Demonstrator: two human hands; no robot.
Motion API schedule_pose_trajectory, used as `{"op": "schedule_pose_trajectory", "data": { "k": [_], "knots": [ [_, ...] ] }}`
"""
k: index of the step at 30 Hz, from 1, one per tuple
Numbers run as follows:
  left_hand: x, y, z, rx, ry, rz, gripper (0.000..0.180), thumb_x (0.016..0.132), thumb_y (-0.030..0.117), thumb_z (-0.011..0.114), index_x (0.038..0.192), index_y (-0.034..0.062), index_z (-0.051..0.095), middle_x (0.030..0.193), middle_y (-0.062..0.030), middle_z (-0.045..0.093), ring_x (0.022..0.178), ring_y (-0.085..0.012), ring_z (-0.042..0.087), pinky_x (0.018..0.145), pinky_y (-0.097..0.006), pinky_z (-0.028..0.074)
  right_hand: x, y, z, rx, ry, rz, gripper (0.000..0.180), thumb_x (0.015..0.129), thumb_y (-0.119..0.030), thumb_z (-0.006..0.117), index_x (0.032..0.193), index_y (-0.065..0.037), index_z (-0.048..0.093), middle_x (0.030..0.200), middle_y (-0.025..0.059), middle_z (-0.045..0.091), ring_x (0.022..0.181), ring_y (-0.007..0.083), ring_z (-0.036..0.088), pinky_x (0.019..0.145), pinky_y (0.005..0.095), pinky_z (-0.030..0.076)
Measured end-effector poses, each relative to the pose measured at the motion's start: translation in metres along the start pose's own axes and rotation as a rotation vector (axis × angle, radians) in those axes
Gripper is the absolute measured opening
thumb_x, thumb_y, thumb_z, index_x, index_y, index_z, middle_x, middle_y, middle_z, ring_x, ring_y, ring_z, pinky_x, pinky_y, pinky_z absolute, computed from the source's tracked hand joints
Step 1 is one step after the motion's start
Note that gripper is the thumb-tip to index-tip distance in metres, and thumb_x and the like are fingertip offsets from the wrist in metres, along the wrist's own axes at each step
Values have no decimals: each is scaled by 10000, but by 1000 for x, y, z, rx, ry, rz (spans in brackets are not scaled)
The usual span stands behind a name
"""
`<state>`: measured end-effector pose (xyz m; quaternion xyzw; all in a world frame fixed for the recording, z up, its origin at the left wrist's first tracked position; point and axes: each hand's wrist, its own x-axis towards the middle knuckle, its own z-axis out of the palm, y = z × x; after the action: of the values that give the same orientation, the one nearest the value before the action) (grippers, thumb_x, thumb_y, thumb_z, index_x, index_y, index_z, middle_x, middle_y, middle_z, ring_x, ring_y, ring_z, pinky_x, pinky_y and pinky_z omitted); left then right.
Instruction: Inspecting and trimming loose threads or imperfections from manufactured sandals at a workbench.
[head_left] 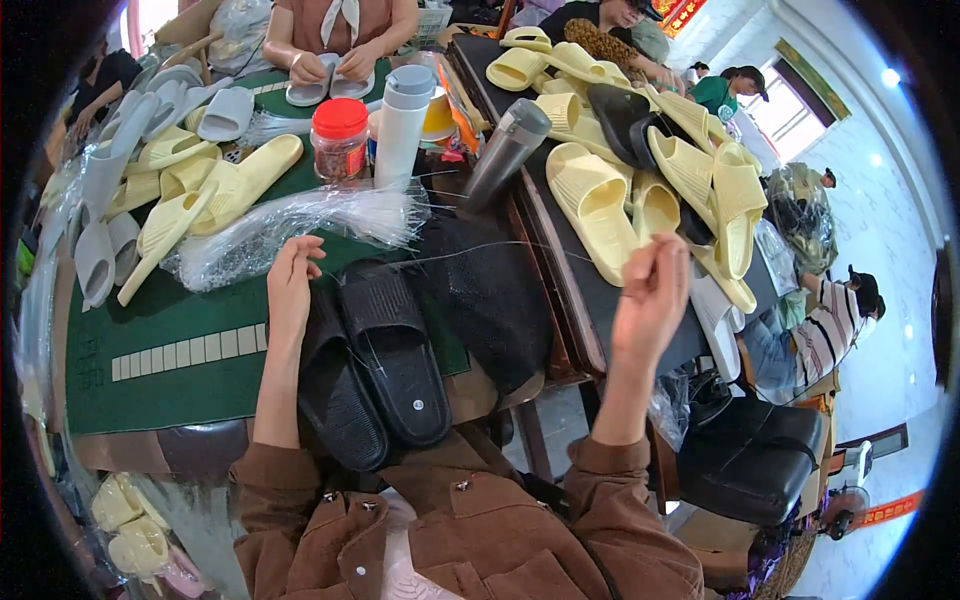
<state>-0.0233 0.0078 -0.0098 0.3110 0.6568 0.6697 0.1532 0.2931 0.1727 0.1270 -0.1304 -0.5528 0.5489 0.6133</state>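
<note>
A pair of black slide slippers lies side by side at the table edge before me, soles down and toes away. My left hand is beside the left slipper's strap, fingers loosely bent and slightly apart, with nothing visible in them. My right hand is raised off to the right, its fingers pinched together. A thin clear plastic tie arcs from the slippers' straps toward my right fingers, which seem to grip its end. Past the slippers, a bundle of clear plastic ties lies in its wrapping.
A red-lidded jar, a white bottle and a grey tumbler stand beyond the ties. Yellow slippers pile on the right table, yellow and grey ones at left. Across the table, a person handles grey slippers.
</note>
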Motion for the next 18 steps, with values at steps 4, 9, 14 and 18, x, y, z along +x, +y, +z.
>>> {"op": "schedule_pose_trajectory", "data": {
  "k": [4, 9, 14, 18],
  "knots": [
    [2, -2, 3, 28, -33, 30, 199, 955, 97, 428, 980, 9, 605, 822, -29, 589, 665, -88, 491, 623, -231, 416, 45, -7, -62, -512, 91, 67, 219, 972, -185, 457, 1029, -10, 576, 688, -13, 469, 558, 50, 342, 518, 184, 289],
    [1, 1, 7, 86, -80, 46, 184, 902, 18, 438, 951, 13, 615, 830, -28, 584, 680, -85, 500, 619, -228, 419, 102, 39, -119, -1565, -223, -170, 534, 845, -412, 607, 1219, -42, 520, 1157, 172, 578, 1084, 291, 549, 910, 377, 425],
    [-3, -2, 1, 98, -71, 30, 178, 901, 7, 438, 945, -7, 610, 805, -40, 586, 657, -92, 500, 617, -231, 425, 114, 78, -101, -1659, -256, -71, 626, 804, -499, 595, 1257, -75, 512, 1193, 233, 524, 1127, 370, 505, 949, 428, 391],
    [-3, 4, 8, 99, -82, 39, 176, 901, 20, 446, 944, -14, 613, 798, -46, 590, 662, -96, 502, 622, -235, 428, 143, 91, -115, -1720, -160, 70, 536, 866, -470, 500, 1175, -35, 555, 1216, 248, 498, 1101, 400, 512, 921, 455, 417]
  ]
}}
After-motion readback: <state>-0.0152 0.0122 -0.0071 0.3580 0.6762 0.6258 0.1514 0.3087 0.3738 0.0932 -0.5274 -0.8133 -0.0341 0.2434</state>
